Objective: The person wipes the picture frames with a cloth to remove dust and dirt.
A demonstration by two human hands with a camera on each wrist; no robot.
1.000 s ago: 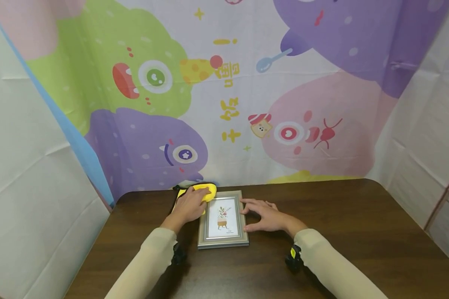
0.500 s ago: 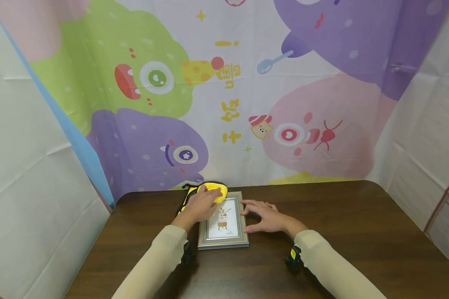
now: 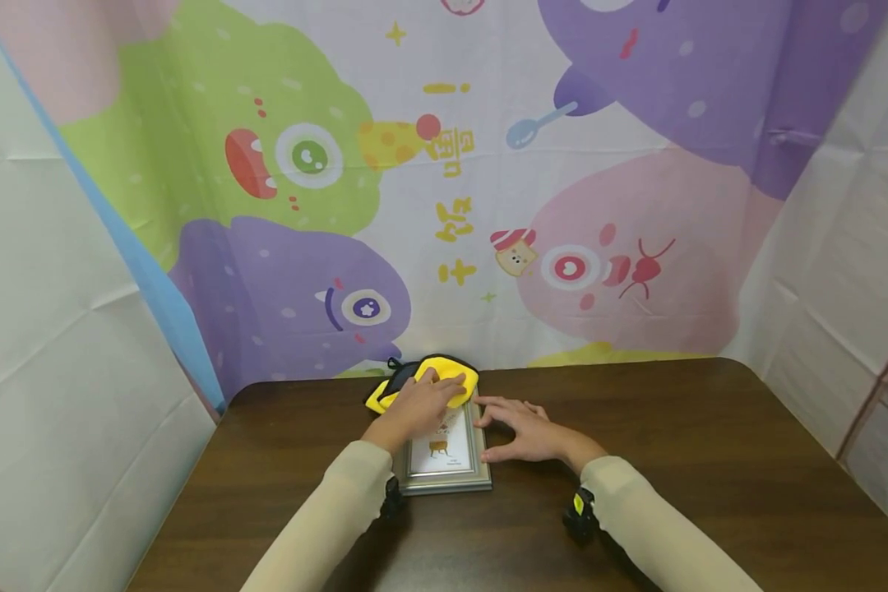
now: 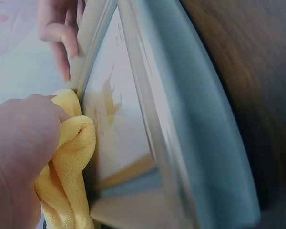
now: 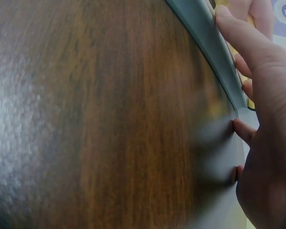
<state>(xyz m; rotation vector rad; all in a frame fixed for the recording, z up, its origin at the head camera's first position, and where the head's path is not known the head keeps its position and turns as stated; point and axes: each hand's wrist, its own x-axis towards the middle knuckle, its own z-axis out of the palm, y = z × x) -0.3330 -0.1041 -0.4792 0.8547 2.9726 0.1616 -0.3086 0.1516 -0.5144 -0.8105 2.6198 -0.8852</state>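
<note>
A picture frame (image 3: 444,481) with a silvery border lies flat on the table, a potted-plant print inside it. My left hand (image 3: 417,411) holds a yellow cloth (image 3: 444,370) with black edging over the frame's upper part. In the left wrist view, the cloth (image 4: 76,152) bunches up under the hand along the frame's inner surface. My right hand (image 3: 529,429) rests at the frame's right edge, thumb and fingers spread apart. The right wrist view shows its thumb tip over the frame's rim (image 5: 207,38) and other fingertips beyond. The frame's upper left is hidden by cloth and hand.
The dark wooden table (image 3: 673,460) extends on both sides of the frame. A printed cartoon curtain (image 3: 459,312) hangs right behind its back edge. White sheets stand to the left (image 3: 81,370) and right.
The left hand has slid the yellow cloth rightward across the top of the frame, from its left edge to its right corner. The right hand and the frame have stayed in place.
</note>
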